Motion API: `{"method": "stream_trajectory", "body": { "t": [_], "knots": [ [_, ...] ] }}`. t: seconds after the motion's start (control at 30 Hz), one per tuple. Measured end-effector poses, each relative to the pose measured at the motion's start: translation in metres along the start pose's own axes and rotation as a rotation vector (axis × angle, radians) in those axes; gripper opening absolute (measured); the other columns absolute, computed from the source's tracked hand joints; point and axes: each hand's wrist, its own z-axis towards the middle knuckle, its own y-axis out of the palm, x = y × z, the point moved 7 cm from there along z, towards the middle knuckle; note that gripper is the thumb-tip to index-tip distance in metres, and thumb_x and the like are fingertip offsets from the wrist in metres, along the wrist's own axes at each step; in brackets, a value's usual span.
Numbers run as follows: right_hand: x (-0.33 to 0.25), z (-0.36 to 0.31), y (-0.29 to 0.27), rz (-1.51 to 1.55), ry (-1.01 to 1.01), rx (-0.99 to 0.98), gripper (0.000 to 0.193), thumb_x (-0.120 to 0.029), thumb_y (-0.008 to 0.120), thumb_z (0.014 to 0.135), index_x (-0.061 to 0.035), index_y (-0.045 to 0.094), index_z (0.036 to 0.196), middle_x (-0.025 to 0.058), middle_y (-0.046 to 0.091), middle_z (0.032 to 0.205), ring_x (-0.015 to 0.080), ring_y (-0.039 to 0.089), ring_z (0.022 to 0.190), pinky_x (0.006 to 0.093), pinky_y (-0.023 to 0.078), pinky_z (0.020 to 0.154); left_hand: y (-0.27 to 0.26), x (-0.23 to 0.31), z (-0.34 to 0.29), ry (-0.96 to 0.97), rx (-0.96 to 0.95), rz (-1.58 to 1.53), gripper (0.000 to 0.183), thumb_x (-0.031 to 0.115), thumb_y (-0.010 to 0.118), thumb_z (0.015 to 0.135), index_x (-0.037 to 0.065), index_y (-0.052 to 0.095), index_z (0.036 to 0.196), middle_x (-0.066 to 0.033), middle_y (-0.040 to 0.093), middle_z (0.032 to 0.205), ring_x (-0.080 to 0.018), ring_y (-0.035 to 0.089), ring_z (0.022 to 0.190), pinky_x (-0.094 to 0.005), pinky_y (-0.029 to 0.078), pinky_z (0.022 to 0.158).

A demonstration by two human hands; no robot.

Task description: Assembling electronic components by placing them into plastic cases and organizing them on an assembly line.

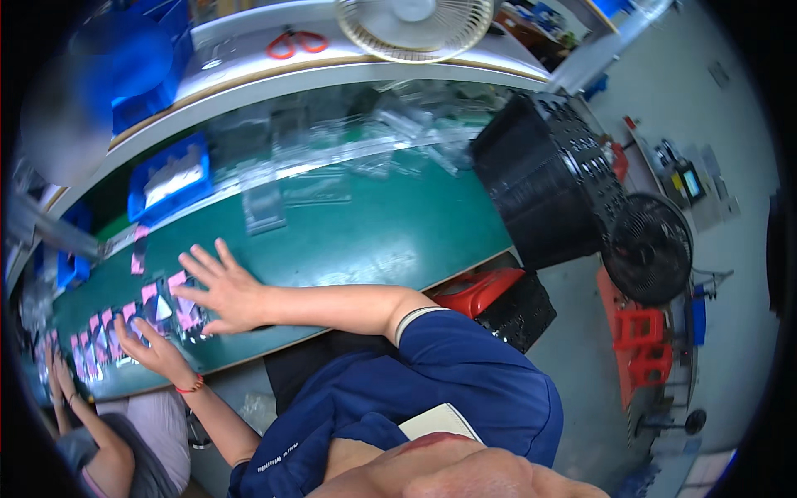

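Note:
Stretched over the green tabletop (390,216), my right hand (228,295) is open, its fingers spread above the near end of a row of small flat pieces. These pieces (106,332) are dark with pink patches and run off to the left; I cannot make out their kind. My left hand (158,355), a red band at its wrist, is open beside the same row with its fingers apart. Neither hand visibly holds anything. A white triangular patch (163,309) shows between the hands. One more pink and dark piece (139,251) lies apart, farther back.
Another person's hands (61,378) are at the table's far left. Clear plastic trays (264,207) and a blue bin (170,178) stand behind. Red-handled scissors (297,43) and a white fan (415,29) sit on the shelf. A black crate (540,178) occupies the right end.

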Motion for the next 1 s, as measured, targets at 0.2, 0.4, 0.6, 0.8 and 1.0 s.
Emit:
{"method": "stream_trajectory", "body": {
  "t": [0.2, 0.4, 0.6, 0.8, 1.0],
  "knots": [
    [0.095, -0.091, -0.267, -0.796, 0.434, 0.108, 0.038, -0.03, 0.079, 0.064, -0.0108, 0.068, 0.095, 0.0092, 0.063, 0.098, 0.0271, 0.058, 0.101, 0.0502, 0.038, 0.09, 0.073, 0.116, -0.049, 0.189, -0.434, -0.429, 0.016, 0.004, 0.058, 0.091, -0.002, 0.064, 0.105, -0.0162, 0.063, 0.111, -0.0265, 0.059, 0.106, -0.0345, 0.045, 0.093],
    [0.094, -0.249, -0.497, -1.205, 1.092, 0.107, 0.044, -0.022, 0.078, 0.07, -0.0055, 0.068, 0.11, 0.0166, 0.066, 0.109, 0.0335, 0.062, 0.104, 0.0428, 0.049, 0.089, 0.149, 0.225, -0.091, 0.253, -0.818, -0.72, 0.013, 0.004, 0.065, 0.086, -0.001, 0.066, 0.097, -0.0145, 0.067, 0.095, -0.0249, 0.065, 0.091, -0.0326, 0.05, 0.082],
    [0.095, -0.268, -0.525, -0.875, 1.178, 0.049, 0.044, -0.009, 0.079, 0.067, -0.0037, 0.068, 0.109, 0.0184, 0.069, 0.102, 0.0306, 0.067, 0.095, 0.0363, 0.052, 0.084, 0.189, 0.245, -0.145, 0.292, -1.047, -0.819, 0.009, 0.005, 0.066, 0.085, -0.001, 0.066, 0.092, -0.013, 0.067, 0.091, -0.025, 0.066, 0.087, -0.032, 0.05, 0.078],
    [0.062, -0.264, -0.576, -0.715, 1.208, 0.33, 0.041, -0.007, 0.077, 0.069, -0.0068, 0.069, 0.109, 0.0134, 0.071, 0.092, 0.0202, 0.068, 0.082, 0.0316, 0.053, 0.078, 0.203, 0.209, -0.152, 0.204, -1.026, -0.652, 0.011, 0.009, 0.066, 0.087, -0.002, 0.067, 0.088, -0.0096, 0.066, 0.082, -0.0157, 0.061, 0.069, -0.0276, 0.049, 0.064],
    [-0.043, -0.277, -0.546, -0.529, 1.051, 0.643, 0.032, -0.003, 0.073, 0.074, 0.0005, 0.066, 0.105, 0.004, 0.066, 0.082, 0.0088, 0.059, 0.074, 0.0232, 0.048, 0.07, 0.205, 0.202, -0.149, 0.166, -1.024, -0.617, 0.011, 0.01, 0.065, 0.089, -0.001, 0.068, 0.091, -0.0091, 0.066, 0.084, -0.016, 0.062, 0.073, -0.0277, 0.049, 0.066]
  ]
}}
